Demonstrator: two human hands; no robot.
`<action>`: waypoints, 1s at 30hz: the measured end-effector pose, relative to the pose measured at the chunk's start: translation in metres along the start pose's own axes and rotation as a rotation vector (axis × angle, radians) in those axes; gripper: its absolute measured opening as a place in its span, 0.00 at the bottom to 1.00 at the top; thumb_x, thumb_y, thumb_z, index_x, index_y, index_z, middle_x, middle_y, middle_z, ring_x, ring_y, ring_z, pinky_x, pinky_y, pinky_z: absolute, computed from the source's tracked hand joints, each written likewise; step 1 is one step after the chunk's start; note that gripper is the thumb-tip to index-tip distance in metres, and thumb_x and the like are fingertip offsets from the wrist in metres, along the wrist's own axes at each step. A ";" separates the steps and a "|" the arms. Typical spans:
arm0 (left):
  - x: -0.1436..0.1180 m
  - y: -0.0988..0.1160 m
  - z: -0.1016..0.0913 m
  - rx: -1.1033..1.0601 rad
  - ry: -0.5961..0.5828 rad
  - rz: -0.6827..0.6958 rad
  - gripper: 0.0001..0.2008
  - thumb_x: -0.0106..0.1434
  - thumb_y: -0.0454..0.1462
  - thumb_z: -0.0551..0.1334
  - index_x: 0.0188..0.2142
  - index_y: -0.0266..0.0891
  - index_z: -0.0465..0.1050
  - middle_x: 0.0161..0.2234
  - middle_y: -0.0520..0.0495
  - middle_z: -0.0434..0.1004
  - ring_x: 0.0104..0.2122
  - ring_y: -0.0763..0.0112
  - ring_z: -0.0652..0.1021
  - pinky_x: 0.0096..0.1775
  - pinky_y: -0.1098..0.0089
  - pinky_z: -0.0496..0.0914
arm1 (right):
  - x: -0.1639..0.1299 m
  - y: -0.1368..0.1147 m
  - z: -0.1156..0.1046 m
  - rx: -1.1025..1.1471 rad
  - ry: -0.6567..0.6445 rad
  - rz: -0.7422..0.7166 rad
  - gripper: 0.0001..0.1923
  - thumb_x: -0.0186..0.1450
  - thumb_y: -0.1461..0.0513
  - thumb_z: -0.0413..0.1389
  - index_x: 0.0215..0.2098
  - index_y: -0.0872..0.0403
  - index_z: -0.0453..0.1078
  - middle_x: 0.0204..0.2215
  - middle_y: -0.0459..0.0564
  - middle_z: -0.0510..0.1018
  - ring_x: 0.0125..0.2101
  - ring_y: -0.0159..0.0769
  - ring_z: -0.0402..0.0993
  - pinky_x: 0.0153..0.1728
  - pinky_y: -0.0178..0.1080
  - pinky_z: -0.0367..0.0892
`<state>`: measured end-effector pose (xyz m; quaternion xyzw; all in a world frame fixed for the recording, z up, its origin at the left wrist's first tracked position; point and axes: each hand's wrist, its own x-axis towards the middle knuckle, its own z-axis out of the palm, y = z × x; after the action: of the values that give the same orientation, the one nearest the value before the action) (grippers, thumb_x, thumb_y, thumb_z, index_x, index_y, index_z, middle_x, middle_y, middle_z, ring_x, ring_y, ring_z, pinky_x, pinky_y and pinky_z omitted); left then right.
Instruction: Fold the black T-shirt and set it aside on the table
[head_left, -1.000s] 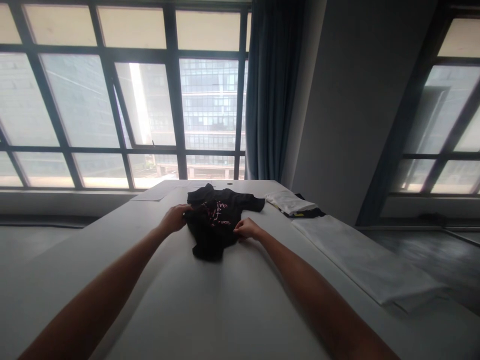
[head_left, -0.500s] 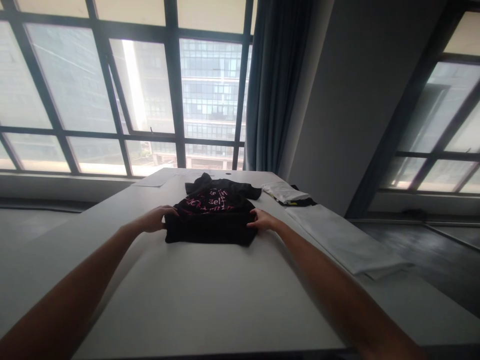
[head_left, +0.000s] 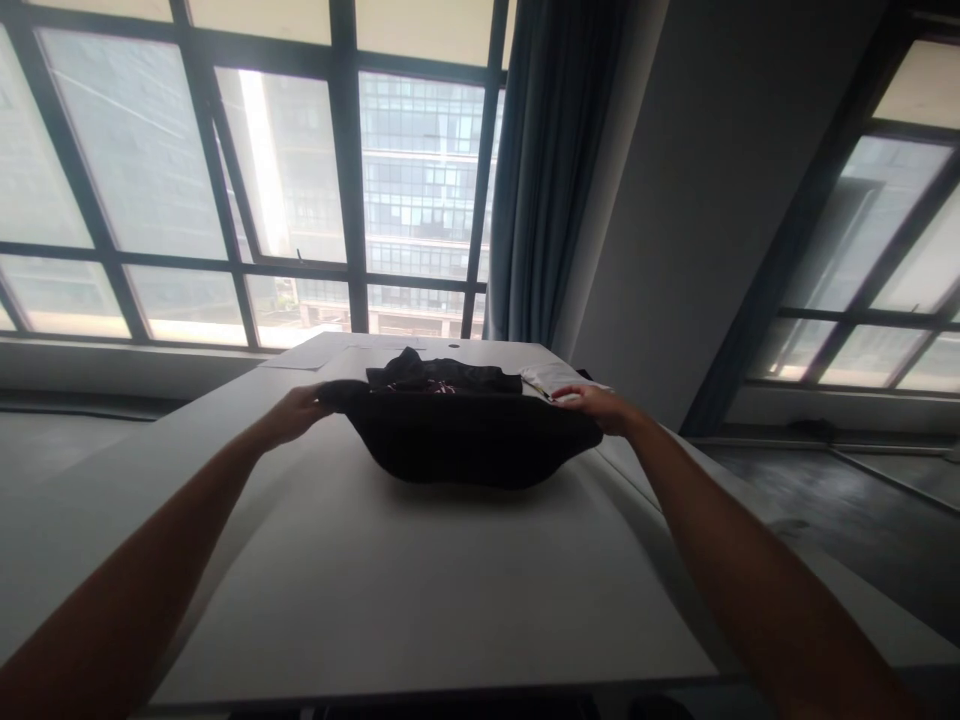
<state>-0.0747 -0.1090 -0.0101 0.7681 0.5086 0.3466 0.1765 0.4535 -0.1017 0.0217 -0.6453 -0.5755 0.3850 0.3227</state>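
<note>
A black T-shirt [head_left: 472, 440] with pink and white lettering lies across the white table [head_left: 427, 600], its near part lifted and stretched wide between my hands. My left hand [head_left: 296, 412] pinches the left corner of the raised edge. At the right corner, my right hand [head_left: 596, 408] grips the same edge. The cloth sags in the middle down towards the tabletop. Most of the print is hidden behind the raised fabric; the sleeves and collar end lie crumpled farther back.
Folded white cloth [head_left: 551, 378] lies at the right rear, partly behind my right hand. Sheets of paper [head_left: 300, 355] rest at the table's far left. Beyond the table are windows [head_left: 420, 180], a blue-grey curtain [head_left: 536, 200] and a grey pillar [head_left: 675, 200].
My hands have moved apart and slightly up, spreading and raising the shirt's near edge. The raised cloth now covers most of the lettering.
</note>
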 end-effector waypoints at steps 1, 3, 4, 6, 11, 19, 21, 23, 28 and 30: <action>-0.003 -0.001 -0.005 -0.031 -0.173 -0.013 0.24 0.54 0.53 0.64 0.45 0.41 0.78 0.46 0.44 0.80 0.48 0.52 0.77 0.49 0.55 0.73 | -0.003 0.007 0.001 -0.077 -0.074 0.069 0.28 0.58 0.56 0.66 0.53 0.57 0.68 0.34 0.52 0.78 0.27 0.33 0.75 0.27 0.33 0.72; -0.008 -0.007 -0.010 -0.009 -0.454 -0.110 0.23 0.49 0.51 0.68 0.42 0.44 0.79 0.47 0.46 0.80 0.49 0.52 0.77 0.49 0.57 0.73 | -0.006 0.022 0.007 -0.216 -0.195 0.179 0.33 0.55 0.53 0.69 0.53 0.58 0.68 0.35 0.53 0.78 0.27 0.34 0.75 0.28 0.35 0.73; -0.010 -0.011 -0.010 0.049 -0.515 -0.176 0.23 0.48 0.51 0.68 0.41 0.44 0.79 0.48 0.46 0.80 0.49 0.53 0.77 0.49 0.58 0.73 | -0.006 0.029 0.012 -0.273 -0.233 0.213 0.36 0.54 0.51 0.69 0.55 0.59 0.67 0.35 0.54 0.78 0.28 0.35 0.76 0.29 0.37 0.74; -0.011 -0.016 -0.003 0.172 -0.504 -0.293 0.24 0.49 0.52 0.67 0.43 0.43 0.79 0.49 0.44 0.79 0.47 0.55 0.78 0.48 0.61 0.74 | -0.003 0.040 0.025 -0.361 -0.254 0.240 0.42 0.52 0.48 0.69 0.58 0.59 0.64 0.34 0.54 0.77 0.29 0.37 0.77 0.30 0.39 0.76; -0.007 -0.007 0.040 0.204 -0.391 -0.513 0.34 0.52 0.52 0.65 0.54 0.35 0.69 0.51 0.34 0.76 0.38 0.57 0.81 0.34 0.66 0.76 | 0.010 0.049 0.053 -0.525 -0.158 0.186 0.34 0.51 0.56 0.72 0.52 0.56 0.67 0.29 0.46 0.74 0.25 0.32 0.74 0.27 0.36 0.75; -0.014 0.025 0.015 0.016 -0.571 -0.614 0.40 0.40 0.44 0.74 0.55 0.43 0.69 0.51 0.40 0.77 0.38 0.57 0.81 0.32 0.69 0.77 | -0.004 0.047 0.026 -0.582 -0.317 0.218 0.12 0.55 0.62 0.67 0.29 0.57 0.67 0.22 0.42 0.69 0.20 0.25 0.67 0.25 0.30 0.70; -0.018 0.028 -0.003 0.054 -0.605 -0.612 0.42 0.39 0.48 0.74 0.55 0.46 0.70 0.52 0.39 0.76 0.40 0.54 0.81 0.34 0.67 0.77 | -0.009 0.042 0.013 -0.558 -0.397 0.239 0.13 0.55 0.61 0.67 0.30 0.57 0.68 0.22 0.42 0.69 0.21 0.25 0.67 0.25 0.30 0.70; -0.022 0.029 -0.012 0.099 -0.608 -0.609 0.45 0.40 0.52 0.73 0.58 0.46 0.68 0.54 0.37 0.75 0.43 0.52 0.80 0.35 0.66 0.77 | -0.012 0.038 0.006 -0.533 -0.423 0.256 0.17 0.55 0.58 0.68 0.34 0.57 0.68 0.24 0.44 0.71 0.22 0.28 0.71 0.26 0.32 0.71; -0.031 0.028 0.001 0.158 -0.749 -0.646 0.51 0.38 0.48 0.75 0.63 0.46 0.63 0.53 0.36 0.75 0.46 0.48 0.79 0.37 0.64 0.77 | -0.019 0.039 0.014 -0.461 -0.617 0.311 0.34 0.45 0.51 0.73 0.43 0.56 0.65 0.31 0.48 0.75 0.31 0.39 0.78 0.31 0.40 0.76; -0.033 0.029 0.006 0.110 -0.761 -0.580 0.51 0.38 0.45 0.75 0.63 0.48 0.62 0.53 0.38 0.76 0.46 0.50 0.79 0.39 0.65 0.77 | -0.023 0.044 0.018 -0.404 -0.651 0.270 0.35 0.40 0.53 0.75 0.40 0.56 0.66 0.31 0.45 0.74 0.30 0.35 0.76 0.32 0.40 0.76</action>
<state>-0.0594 -0.1503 -0.0073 0.6752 0.6187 -0.0502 0.3985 0.4584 -0.1304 -0.0225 -0.6097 -0.6219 0.4873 -0.0629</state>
